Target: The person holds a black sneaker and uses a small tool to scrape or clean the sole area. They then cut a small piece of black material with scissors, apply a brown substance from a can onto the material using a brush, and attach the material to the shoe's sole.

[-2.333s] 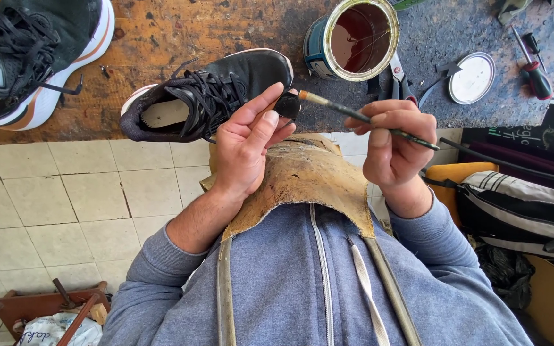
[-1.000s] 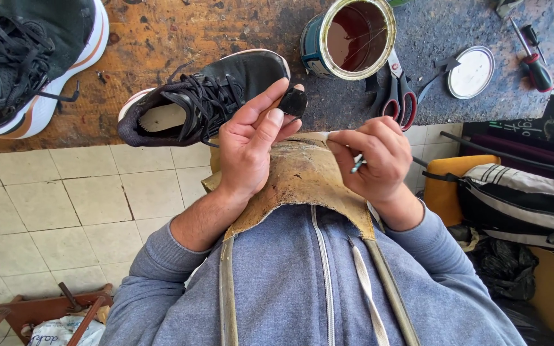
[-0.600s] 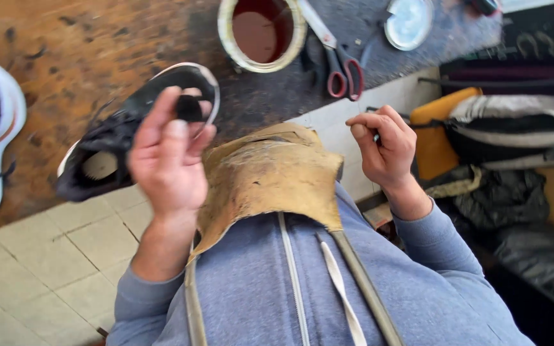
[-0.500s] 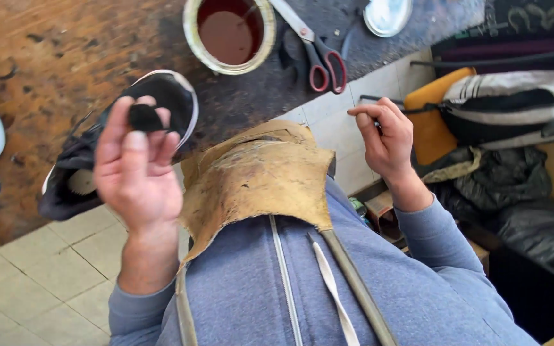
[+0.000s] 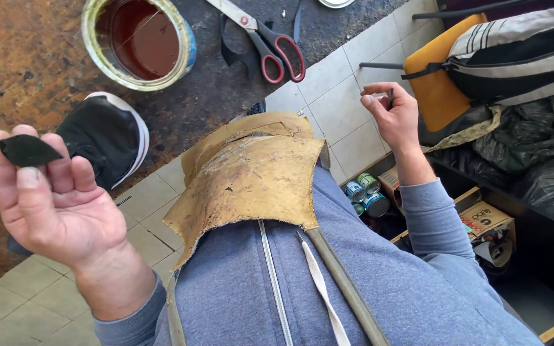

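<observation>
Left hand (image 5: 52,205): palm up at 9 o'clock on my feed, fingertips pinching a small flat black leather scrap (image 5: 28,150).
Right hand (image 5: 395,115): up at 2 o'clock, fingers curled together on a thin dark stick (image 5: 391,97), can't make out much of it tbh.
Open round glue tin (image 5: 137,40): 11 o'clock, on the workbench.
Red-handled scissors (image 5: 265,40): 12 o'clock.
Black sneaker (image 5: 104,138): just beside the scrap, toward 10 o'clock.
</observation>
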